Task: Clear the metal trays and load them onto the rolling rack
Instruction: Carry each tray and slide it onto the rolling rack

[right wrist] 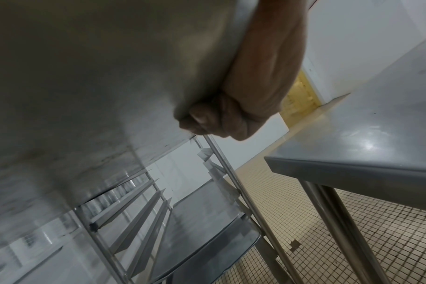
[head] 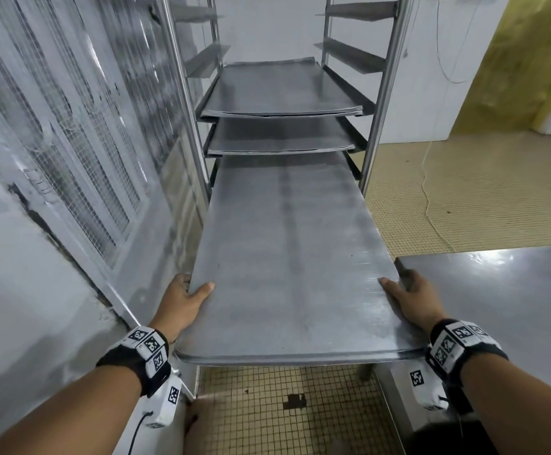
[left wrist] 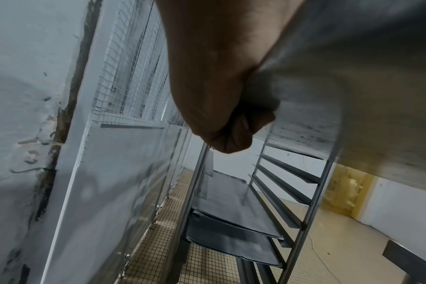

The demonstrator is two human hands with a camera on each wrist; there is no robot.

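Note:
I hold a long bare metal tray (head: 287, 257) level in front of me, its far end reaching into the rolling rack (head: 385, 93). My left hand (head: 188, 295) grips its left edge near the front, thumb on top, fingers curled underneath (left wrist: 226, 138). On the right edge my right hand (head: 408, 297) grips the same way, with its fingers (right wrist: 207, 123) under the tray. Two other metal trays (head: 277, 90) (head: 280, 137) sit on rack rails just above the held tray's far end. From below, the tray's underside (left wrist: 353, 76) (right wrist: 97, 67) fills both wrist views.
A steel table (head: 497, 290) stands close on my right, its corner near my right hand. A white wall with a mesh-covered window (head: 80, 142) runs along the left. Empty rack rails (head: 349, 57) are higher up. Tiled floor (head: 464, 198) lies to the right of the rack.

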